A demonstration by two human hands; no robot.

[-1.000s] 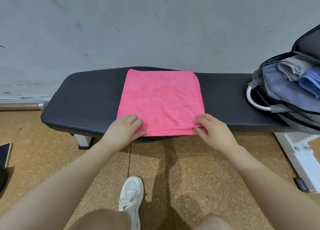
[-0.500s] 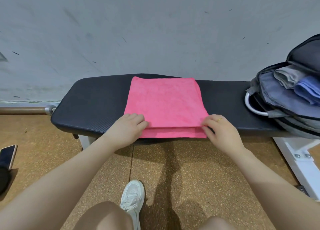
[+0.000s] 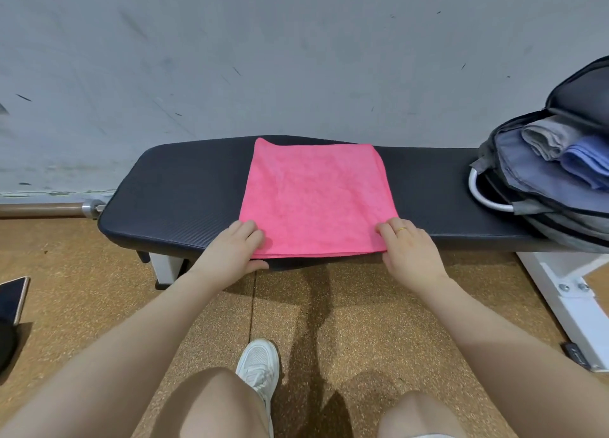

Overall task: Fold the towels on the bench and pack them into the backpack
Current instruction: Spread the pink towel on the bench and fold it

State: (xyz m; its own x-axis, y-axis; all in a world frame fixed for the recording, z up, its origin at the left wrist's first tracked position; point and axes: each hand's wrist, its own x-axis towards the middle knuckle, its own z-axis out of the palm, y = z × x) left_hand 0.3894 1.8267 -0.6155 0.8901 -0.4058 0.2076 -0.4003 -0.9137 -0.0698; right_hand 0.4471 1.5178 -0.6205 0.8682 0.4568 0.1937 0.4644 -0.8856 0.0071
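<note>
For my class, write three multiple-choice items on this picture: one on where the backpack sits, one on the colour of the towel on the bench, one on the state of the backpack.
1. Where is the backpack?
A. on the floor
B. on the right end of the bench
C. on the person's lap

2. What colour is the towel on the bench?
A. pink
B. green
C. white

3. What state is the backpack in?
A. zipped shut
B. open and empty
C. open, with folded cloths inside

Key: 1 B, it rests on the black pad at the right edge. 2 A, it is pink all over, with the left hand and right hand at its near corners. 3 C, a grey cloth and a blue cloth show in the opening.
</note>
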